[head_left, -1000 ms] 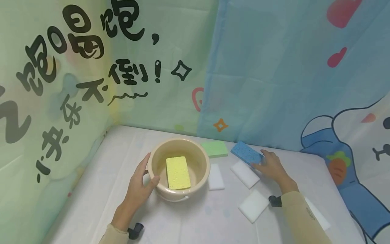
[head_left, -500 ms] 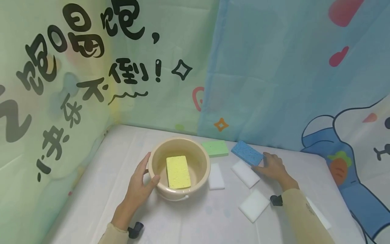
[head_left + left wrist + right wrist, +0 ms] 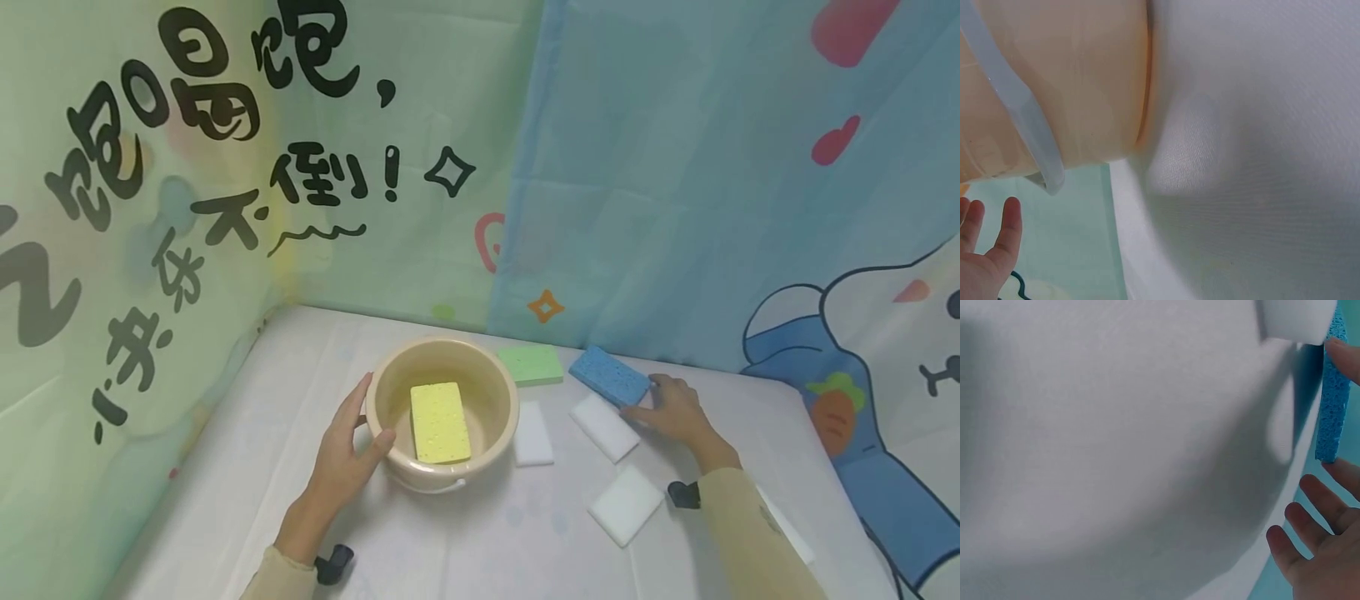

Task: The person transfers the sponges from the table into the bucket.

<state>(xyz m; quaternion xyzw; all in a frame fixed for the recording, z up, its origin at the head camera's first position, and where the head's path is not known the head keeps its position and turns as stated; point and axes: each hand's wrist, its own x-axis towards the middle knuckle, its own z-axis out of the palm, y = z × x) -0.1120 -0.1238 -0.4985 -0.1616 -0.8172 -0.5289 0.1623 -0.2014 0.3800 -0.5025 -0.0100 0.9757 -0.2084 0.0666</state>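
Observation:
A cream bucket (image 3: 497, 446) stands on the table, a yellow sponge (image 3: 439, 423) inside it. My left hand (image 3: 341, 462) holds the bucket by its left side, thumb over the rim and fingers along the outside. In the left wrist view the lower fingers reach out apart from the bucket wall. My right hand (image 3: 675, 417) pinches a blue sponge (image 3: 610, 375) by its right end. The right wrist view shows thumb and index finger on that blue sponge (image 3: 1334, 412), the other fingers spread below it. A white sponge (image 3: 604, 427) lies just in front of the blue one.
Behind the bucket's right side lies a green sponge (image 3: 531, 365). White sponges (image 3: 533, 433) lie right of the bucket, another white sponge (image 3: 627, 505) nearer the front. A further white piece (image 3: 784, 523) is partly hidden by the right sleeve. Printed curtains (image 3: 637, 183) border the table.
The right hand's fingers have settled lower at the blue sponge's right end. The sponge and the left hand on the bucket stay nearly where they were.

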